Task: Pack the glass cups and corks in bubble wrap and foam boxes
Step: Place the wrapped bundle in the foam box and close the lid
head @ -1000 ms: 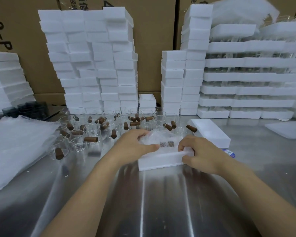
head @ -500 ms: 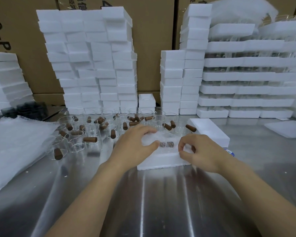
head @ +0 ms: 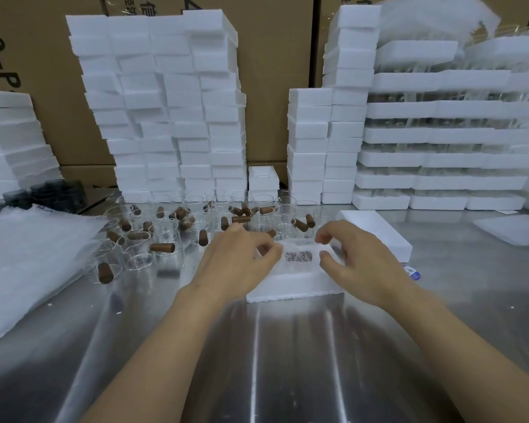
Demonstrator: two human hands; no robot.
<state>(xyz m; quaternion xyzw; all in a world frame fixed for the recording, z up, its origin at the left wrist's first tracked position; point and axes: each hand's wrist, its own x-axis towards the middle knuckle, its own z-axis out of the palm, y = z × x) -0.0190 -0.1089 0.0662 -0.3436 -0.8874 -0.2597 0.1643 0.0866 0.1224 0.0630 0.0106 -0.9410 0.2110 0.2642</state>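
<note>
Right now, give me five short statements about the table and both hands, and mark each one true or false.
1. The left hand and right hand are both at the box. True.
2. Corks lie among the cups left of the box. True.
3. A lid covers the box. False: it is open, and a wrapped bundle shows in it.
4. The pile of wrap lies on the person's right. False: it lies on the left.
5. The table is wood. False: it is shiny metal.
</note>
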